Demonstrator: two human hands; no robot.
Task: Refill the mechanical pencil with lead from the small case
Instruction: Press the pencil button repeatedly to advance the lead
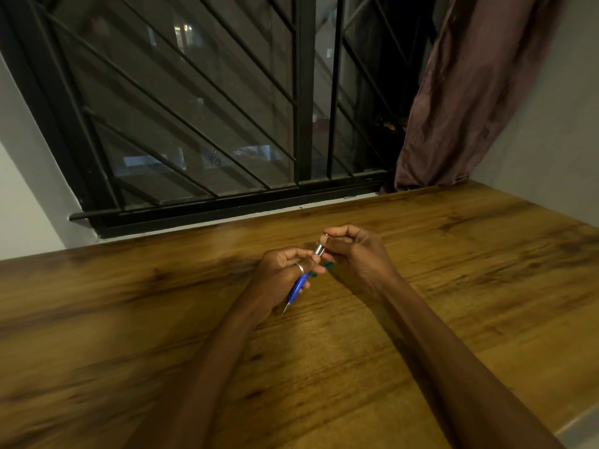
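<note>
- Left hand (285, 268) is wrapped around the blue mechanical pencil (299, 285), tip pointing down toward the wooden desk (324, 367), silver top end (319, 248) tilted up and away.
- Right hand (353, 254) is right at that silver end, thumb and forefinger pinched together on something tiny; whether it's the cap, the eraser or a stick of lead, I can't tell at this size.
- A sliver of teal (328, 266) peeks out between the two hands, just under the pencil. Possibly the small lead case, but it's mostly hidden, so no promises.
- My read: this is the top-end stage, either opening up or feeding lead in.
- Risk one: whatever is pinched is very small. A loosened pinch and it drops onto the busy wood grain, where it would be hard to spot in this dim light.
- Risk two: if that's lead, any sideways push against the rim of the opening will likely snap it.
- Risk three: the pencil sits on a slant, held only near its middle; if it rolls in the left hand, the opening shifts and the feed misses.
- Both hands are raised off the desk with nothing bracing them, so wobble is the likely culprit.
</note>
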